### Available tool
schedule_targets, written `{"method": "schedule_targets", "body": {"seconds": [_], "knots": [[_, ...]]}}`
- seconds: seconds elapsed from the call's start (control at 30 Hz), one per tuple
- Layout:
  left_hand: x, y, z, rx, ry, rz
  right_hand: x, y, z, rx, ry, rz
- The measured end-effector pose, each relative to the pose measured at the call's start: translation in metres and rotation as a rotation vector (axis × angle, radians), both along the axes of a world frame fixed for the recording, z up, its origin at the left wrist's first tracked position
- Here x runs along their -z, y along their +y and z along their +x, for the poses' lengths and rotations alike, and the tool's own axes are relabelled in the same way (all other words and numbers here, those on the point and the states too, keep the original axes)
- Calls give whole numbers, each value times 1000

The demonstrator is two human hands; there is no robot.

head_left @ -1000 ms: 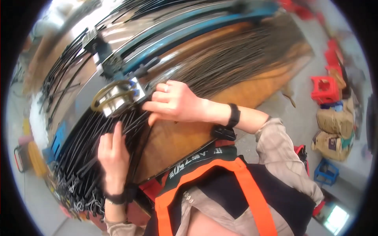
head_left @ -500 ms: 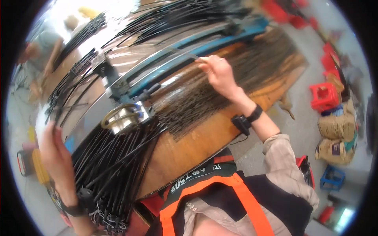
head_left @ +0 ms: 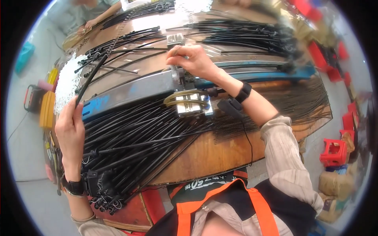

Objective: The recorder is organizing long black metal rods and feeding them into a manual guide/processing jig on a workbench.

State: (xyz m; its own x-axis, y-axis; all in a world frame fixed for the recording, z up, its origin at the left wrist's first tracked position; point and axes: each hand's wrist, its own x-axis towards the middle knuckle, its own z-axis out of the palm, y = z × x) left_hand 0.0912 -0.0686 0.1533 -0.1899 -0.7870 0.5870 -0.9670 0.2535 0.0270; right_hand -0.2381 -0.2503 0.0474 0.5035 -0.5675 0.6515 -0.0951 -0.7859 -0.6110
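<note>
My left hand (head_left: 71, 131) is closed around the lower end of a black tube (head_left: 91, 78), which slants up to the right. Past the tube's tip runs a thin coiled strand (head_left: 118, 34); whether it joins the tube I cannot tell. At the middle, my right hand (head_left: 193, 61) pinches a thin coil spring (head_left: 176, 50) between thumb and fingertips. Beneath that hand stands a small metal clamp device (head_left: 193, 104) with yellowish hoses, mounted by a long grey and blue rail (head_left: 130, 92). Many long springs (head_left: 271, 106) lie side by side on the wooden table (head_left: 189, 159) at the right.
A heap of black rods (head_left: 138, 133) covers the table's near left. More black rods (head_left: 244, 37) lie across the far side. White small parts (head_left: 69, 84) are piled at the left. A co-worker's hand (head_left: 91, 23) is at the far left. A red stool (head_left: 334, 152) stands right.
My right hand has moved left from above the laid-out springs to above the clamp device. My left hand has come up with the black tube. The head view has shifted.
</note>
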Motion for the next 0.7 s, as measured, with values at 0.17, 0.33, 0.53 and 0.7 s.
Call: {"method": "schedule_targets", "body": {"seconds": [0.17, 0.33, 0.53, 0.7], "knots": [[18, 0, -5, -29, 68, 50, 7, -8, 19, -5, 201, 7], [27, -14, -2, -3, 73, 47, 6, -5, 12, 230, 524, -392], [52, -24, 18, 8, -37, 167, 21, 12, -170, 620, 603, -503], [102, -102, -74, 462, -24, 166, 12, 32, -272, 853, 710, -500]]}}
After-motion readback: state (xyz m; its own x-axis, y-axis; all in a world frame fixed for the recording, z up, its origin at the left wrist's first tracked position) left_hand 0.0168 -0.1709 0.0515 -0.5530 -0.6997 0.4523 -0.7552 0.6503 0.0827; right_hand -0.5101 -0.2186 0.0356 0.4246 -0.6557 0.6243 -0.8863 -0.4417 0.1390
